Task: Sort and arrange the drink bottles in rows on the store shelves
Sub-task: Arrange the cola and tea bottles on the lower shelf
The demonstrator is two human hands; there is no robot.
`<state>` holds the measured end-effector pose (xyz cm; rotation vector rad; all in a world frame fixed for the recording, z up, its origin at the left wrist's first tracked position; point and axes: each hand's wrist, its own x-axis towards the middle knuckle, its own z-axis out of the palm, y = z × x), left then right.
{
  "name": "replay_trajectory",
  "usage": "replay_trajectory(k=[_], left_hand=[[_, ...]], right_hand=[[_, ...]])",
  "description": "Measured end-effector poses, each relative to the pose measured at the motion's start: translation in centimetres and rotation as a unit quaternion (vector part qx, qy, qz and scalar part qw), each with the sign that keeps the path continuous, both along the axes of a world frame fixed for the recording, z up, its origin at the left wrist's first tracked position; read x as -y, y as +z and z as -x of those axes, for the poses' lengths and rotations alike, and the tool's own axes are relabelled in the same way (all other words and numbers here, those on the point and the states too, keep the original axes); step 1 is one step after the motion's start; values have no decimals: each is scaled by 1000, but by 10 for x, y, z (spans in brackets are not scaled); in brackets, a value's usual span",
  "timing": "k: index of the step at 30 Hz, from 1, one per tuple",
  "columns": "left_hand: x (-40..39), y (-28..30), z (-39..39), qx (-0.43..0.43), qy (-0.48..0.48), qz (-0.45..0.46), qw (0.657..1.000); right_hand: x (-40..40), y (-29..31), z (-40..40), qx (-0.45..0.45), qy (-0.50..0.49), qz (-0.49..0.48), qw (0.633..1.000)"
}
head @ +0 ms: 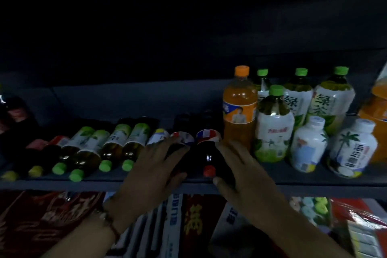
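Two dark cola bottles lie on the grey shelf (314,182), caps toward me. My left hand (155,165) rests flat over the left cola bottle (182,138), hiding most of it. My right hand (236,172) presses against the right side of the red-capped cola bottle (207,153), thumb at the shelf's front edge. Left of them lies a row of green-capped tea bottles (113,146) and yellow-capped dark bottles (35,170). To the right an orange drink bottle (239,109) stands upright.
Upright green tea bottles (274,123) and white squat bottles (307,146) fill the shelf's right side, with a large orange bottle (377,111) at the edge. Dark bottles lie at the far left. Red packets and boxes sit on the shelf below (192,220).
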<state>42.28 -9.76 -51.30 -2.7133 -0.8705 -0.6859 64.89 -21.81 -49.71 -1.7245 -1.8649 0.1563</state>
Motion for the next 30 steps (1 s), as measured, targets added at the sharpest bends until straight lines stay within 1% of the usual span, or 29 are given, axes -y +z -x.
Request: replay_trajectory(k=[2,4,5,7,9,12,15,17,20,22,24,27,30], left_hand=[[-8,-20,22,-39,-3,-5,999],[-14,-36,31,-48,-6,-2,999],[-16,-44,31,-38,-4,0,999],[-17,-56,26,1,3,11,1000],[-21,-62,19,31,-7,4,999],[-28,-66,14,27,-36,-14,999],[-32,-62,13,23,-56,9,998],[-34,-56,14,19,-60,7,998],[-28,-46,18,7,-57,43,997],[-19,-45,23,18,-60,71,995],[-12,-44,26,25,-61,76,995],[0,-37,28,48,-54,89,993],[14,-30,30,63,-52,93,992]], right_hand=[[-8,-18,20,-26,-2,43,999],[-18,-31,34,-48,-29,58,997],[-23,-37,41,-47,-46,48,997],[-32,-48,50,-29,-70,-6,997],[-36,-56,55,-38,-85,-37,995],[-41,-63,58,-83,-97,-63,990],[-48,-65,53,-89,-111,-90,986],[-51,-65,49,-86,-125,-86,985],[-47,-58,52,-83,-140,-75,984],[-36,-50,56,-89,-140,-88,982],[-22,-36,57,-106,-137,-101,980],[-2,-2,60,-124,-130,-101,979],[-1,45,57,-129,-129,-100,978]])
